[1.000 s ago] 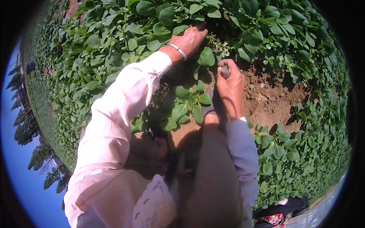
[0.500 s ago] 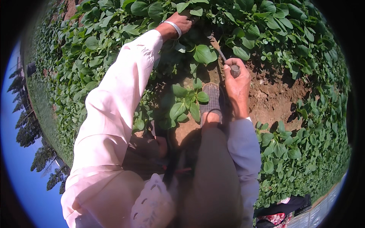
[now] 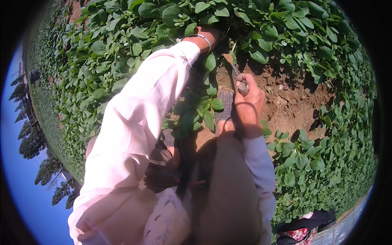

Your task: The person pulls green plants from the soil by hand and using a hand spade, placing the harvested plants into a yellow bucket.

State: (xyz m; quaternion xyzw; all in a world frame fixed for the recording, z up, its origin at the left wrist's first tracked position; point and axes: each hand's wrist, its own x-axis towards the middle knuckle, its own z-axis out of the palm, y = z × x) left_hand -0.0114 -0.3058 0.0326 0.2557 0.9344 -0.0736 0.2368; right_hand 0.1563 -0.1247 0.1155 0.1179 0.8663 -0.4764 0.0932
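My right hand (image 3: 250, 102) is closed round the handle of a small hand trowel (image 3: 234, 68). The trowel's narrow, rusty-looking flat blade points away from me and meets the stems at the edge of the leafy green plants (image 3: 261, 43). Just left of the blade, my left hand (image 3: 207, 34) reaches in low among the leaves. Its fingers are hidden by foliage and shadow, so what they hold does not show. A silvery bracelet (image 3: 203, 40) circles that wrist.
My shoe (image 3: 225, 104) stands on soil beside a small leafy plant (image 3: 200, 110). Bare brown soil (image 3: 290, 100) lies to the right of my right hand. Dense plants surround both sides. At the lower right are dark and red-patterned fabrics (image 3: 300, 233).
My left hand has moved right and deeper into the leaves, closer to the trowel. My right hand has come slightly left and nearer me, with the trowel still in it.
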